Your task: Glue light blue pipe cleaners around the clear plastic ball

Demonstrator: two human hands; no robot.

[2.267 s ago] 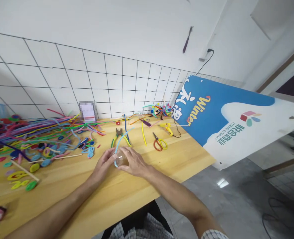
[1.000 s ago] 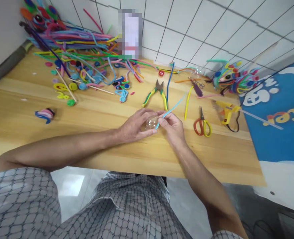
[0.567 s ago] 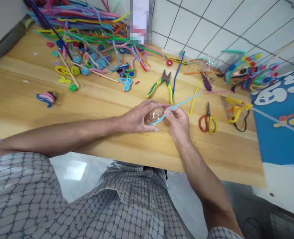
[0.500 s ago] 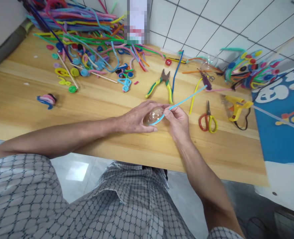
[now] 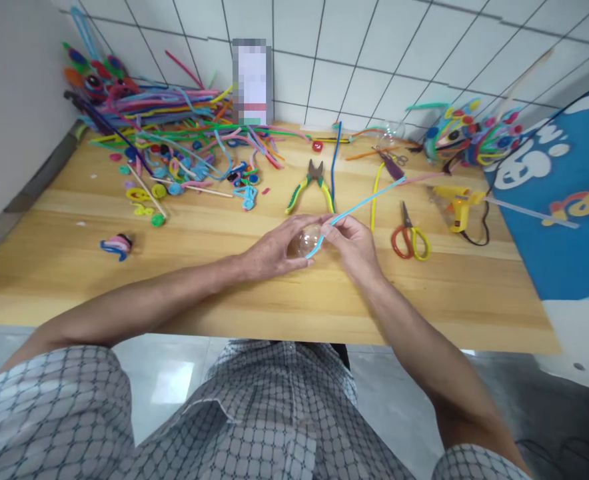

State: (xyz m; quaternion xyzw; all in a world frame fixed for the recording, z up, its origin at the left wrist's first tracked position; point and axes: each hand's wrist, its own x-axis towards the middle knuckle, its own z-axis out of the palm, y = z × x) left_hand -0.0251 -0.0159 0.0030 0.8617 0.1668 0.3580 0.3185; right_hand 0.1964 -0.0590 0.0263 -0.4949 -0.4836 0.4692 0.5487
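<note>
A clear plastic ball [image 5: 307, 240] rests in the curve of my left hand [image 5: 269, 252], whose fingers and thumb wrap round its left side. My right hand [image 5: 353, 245] pinches a light blue pipe cleaner [image 5: 367, 201] between thumb and forefinger. One end of the pipe cleaner lies against the front of the ball; the other reaches up to the right. Just beyond the hands lie pliers [image 5: 315, 175] with green and yellow handles, jaws pointing away. Scissors [image 5: 408, 239] with red and yellow handles lie to the right of my right hand.
Colourful pipe cleaners [image 5: 169, 107] are heaped at the back left, near small craft pieces [image 5: 174, 175]. A small blue, pink and black piece [image 5: 117, 247] lies at left. A yellow glue gun [image 5: 459, 205] and decorated colourful objects [image 5: 452, 133] are at right. A tiled wall [image 5: 349, 60] bounds the back.
The head view has tilted up and shifted, showing more of the wall. Both hands keep their holds; the pipe cleaner's near end now runs more steeply down across the ball.
</note>
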